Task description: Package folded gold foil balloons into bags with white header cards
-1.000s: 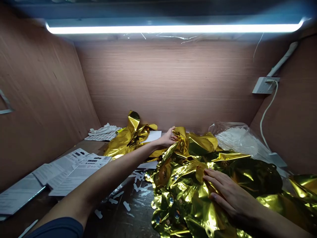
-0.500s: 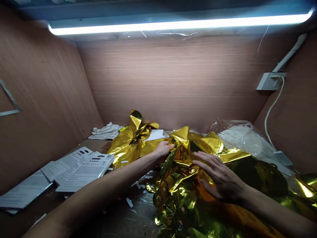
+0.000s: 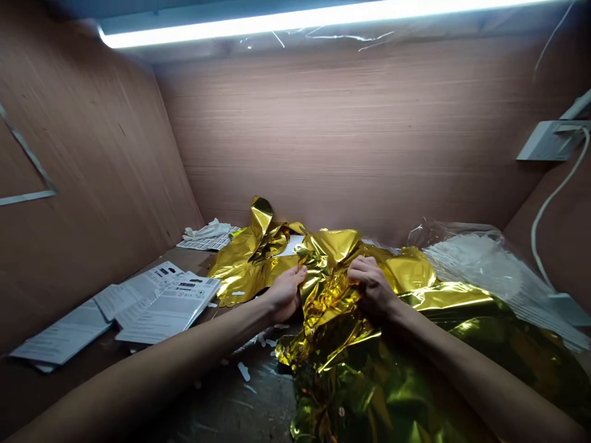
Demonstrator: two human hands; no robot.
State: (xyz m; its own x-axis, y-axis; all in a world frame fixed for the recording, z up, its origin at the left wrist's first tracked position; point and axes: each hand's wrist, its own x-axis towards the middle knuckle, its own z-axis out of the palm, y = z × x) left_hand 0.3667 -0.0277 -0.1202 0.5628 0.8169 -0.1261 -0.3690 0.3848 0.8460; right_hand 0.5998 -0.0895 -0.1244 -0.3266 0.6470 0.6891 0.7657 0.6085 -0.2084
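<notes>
Shiny gold foil (image 3: 332,344), perhaps foil balloons, lies crumpled in a large heap over the middle and right of the table. My left hand (image 3: 287,291) pinches an edge of it with thumb and fingers, left of the gathered folds. Across from it, my right hand (image 3: 372,284) is closed on the same foil, the fingers curled in. Between both hands the foil is bunched and wrinkled. Another gold foil piece (image 3: 244,258) lies behind my left hand, partly covering a white sheet (image 3: 292,245). The foil's lower part spreads toward the front edge of the view.
Printed cards (image 3: 168,307) lie in overlapping stacks at left. Small white scraps (image 3: 244,371) dot the dark table (image 3: 217,394). A clear plastic bag (image 3: 480,258) of white items sits at back right, near a socket (image 3: 549,140) with a cable. A tube light (image 3: 286,23) hangs above.
My right hand has gone from spread fingers over the foil to closed on it. The foil between my hands is more bunched. The view has shifted slightly.
</notes>
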